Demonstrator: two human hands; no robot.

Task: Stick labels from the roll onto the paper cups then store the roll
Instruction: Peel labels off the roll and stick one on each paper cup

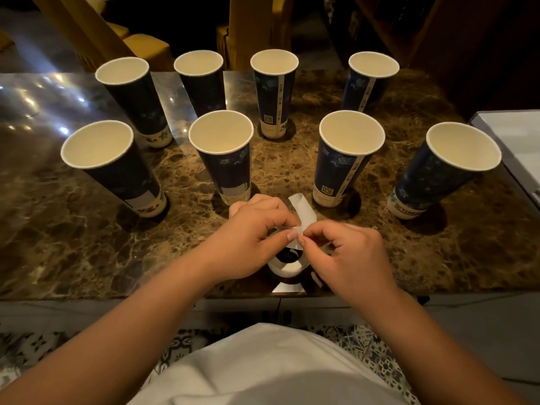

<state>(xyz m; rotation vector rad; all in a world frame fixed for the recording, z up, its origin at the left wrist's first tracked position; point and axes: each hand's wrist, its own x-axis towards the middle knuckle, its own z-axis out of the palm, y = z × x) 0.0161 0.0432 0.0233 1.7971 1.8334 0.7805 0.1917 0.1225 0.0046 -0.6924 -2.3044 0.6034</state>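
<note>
Several tall dark-blue paper cups stand upright in two rows on the marble table. A pale label shows low on the front-left cup and on the front-middle cup. The white label roll lies near the table's front edge, partly hidden under my hands. Its loose strip curls upward. My left hand pinches the strip. My right hand pinches a label corner at the same spot, fingertips almost touching.
A white box or tray sits at the table's right edge. Yellow chairs stand behind the table. My white garment fills the bottom of the view, with patterned floor on both sides.
</note>
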